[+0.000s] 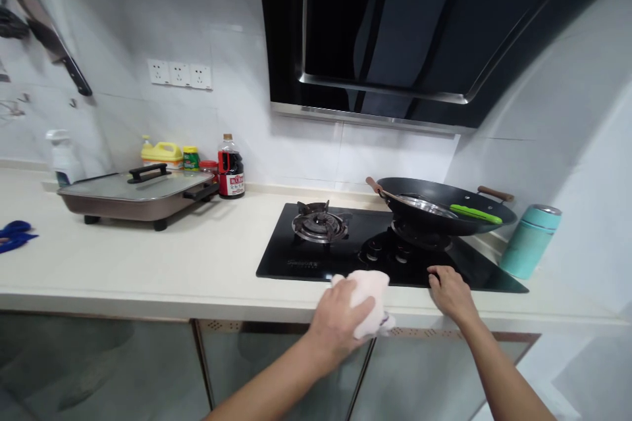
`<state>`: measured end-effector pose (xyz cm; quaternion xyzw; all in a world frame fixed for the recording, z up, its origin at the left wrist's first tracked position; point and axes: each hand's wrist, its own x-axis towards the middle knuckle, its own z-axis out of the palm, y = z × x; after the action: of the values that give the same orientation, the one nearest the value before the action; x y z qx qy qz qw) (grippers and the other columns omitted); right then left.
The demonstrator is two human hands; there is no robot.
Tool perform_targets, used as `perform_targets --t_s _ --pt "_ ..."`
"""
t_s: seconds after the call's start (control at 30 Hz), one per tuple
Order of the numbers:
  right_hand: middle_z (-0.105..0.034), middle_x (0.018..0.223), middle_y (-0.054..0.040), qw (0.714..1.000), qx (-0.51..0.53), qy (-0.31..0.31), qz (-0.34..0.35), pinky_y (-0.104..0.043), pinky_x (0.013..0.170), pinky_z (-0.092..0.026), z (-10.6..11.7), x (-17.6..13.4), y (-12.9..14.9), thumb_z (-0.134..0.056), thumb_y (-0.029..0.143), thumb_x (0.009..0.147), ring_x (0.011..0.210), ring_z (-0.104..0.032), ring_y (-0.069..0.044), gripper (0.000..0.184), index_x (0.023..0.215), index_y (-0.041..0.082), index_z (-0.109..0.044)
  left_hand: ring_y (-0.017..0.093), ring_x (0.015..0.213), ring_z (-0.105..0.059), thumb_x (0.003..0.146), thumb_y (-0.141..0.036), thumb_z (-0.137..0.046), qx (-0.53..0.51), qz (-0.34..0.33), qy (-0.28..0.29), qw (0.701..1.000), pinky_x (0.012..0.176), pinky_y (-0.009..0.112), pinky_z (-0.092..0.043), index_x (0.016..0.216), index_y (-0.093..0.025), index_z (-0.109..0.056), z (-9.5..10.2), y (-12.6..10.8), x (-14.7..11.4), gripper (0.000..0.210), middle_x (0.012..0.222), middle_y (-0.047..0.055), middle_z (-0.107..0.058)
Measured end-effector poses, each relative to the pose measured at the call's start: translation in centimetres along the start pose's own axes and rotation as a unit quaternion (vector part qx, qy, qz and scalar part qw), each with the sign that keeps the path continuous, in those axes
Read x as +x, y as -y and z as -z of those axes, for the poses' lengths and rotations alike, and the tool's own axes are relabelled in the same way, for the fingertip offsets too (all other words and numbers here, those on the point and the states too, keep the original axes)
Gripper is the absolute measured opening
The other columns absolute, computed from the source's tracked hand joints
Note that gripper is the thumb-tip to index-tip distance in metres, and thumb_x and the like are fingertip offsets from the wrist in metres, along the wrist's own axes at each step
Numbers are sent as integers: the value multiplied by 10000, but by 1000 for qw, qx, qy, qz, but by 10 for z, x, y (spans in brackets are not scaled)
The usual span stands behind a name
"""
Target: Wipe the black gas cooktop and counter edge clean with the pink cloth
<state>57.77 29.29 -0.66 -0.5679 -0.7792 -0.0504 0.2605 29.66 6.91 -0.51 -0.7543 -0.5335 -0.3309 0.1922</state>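
Note:
A folded pale pinkish-white cloth (370, 296) is gripped in my left hand (338, 316), held at the counter's front edge just before the gas hob (340, 263). My right hand (450, 293) rests on the front edge of the hob, right of the control knobs (388, 251). Its fingers are loosely bent with the thumb apart, and nothing shows in them. A black wok (444, 200) with wooden handles sits on the right burner. Inside it are a shiny metal piece (427, 206) and a green-handled utensil (476, 214). The left burner (320, 223) has no pan on it.
A turquoise flask (530, 241) stands right of the hob, beneath the black range hood (395, 26). Leftward on the counter (197, 263) are a lidded electric pan (123, 197), a dark sauce bottle (231, 168), a spray bottle (64, 158) and a blue-handled item (16, 235).

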Motion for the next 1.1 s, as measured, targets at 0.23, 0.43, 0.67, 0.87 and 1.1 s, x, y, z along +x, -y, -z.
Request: perform_targets --t_s 0.23,0.43,0.67,0.87,1.1 --pt "-619 1275 -121 1000 -5 0 14 -402 965 -460 -3 -3 -3 -352 290 1024 1104 -599 -272 388 1210 164 -668 379 1306 -575 810 -338 -723 193 56 -11 980 988 511 -480 1310 -261 -658 110 106 -101 511 1458 196 -587" --pt "-626 1264 -121 1000 -23 -6 21 -408 964 -454 -5 -3 -1 -368 276 1027 1088 -603 -275 371 1209 161 -670 367 1283 -564 802 -365 -664 251 210 19 945 1035 545 -474 1211 -297 -714 174 151 -130 417 1424 111 -618" --pt "-632 1252 -134 999 -25 -12 20 -400 965 -445 1 -6 12 -378 240 1027 1085 -598 -271 364 1207 138 -677 314 1226 -591 822 -266 -591 91 168 62 980 996 470 -548 1110 -301 -747 154 110 -85 329 1347 87 -634" --pt "-635 1250 -130 1000 -14 -13 16 -406 976 -438 4 -7 17 -376 249 1021 1105 -590 -273 363 1192 151 -681 265 1270 -592 766 -191 -536 -74 186 51 978 1102 453 -504 1185 -272 -692 118 86 13 454 1384 53 -611" --pt "-646 1235 -114 999 11 -43 4 -403 970 -433 6 -10 18 -396 264 999 1118 -593 -267 328 1147 185 -677 293 1541 -304 768 -176 -613 -128 190 89 969 1282 473 -262 1390 -225 -595 33 80 139 624 1633 112 -351"
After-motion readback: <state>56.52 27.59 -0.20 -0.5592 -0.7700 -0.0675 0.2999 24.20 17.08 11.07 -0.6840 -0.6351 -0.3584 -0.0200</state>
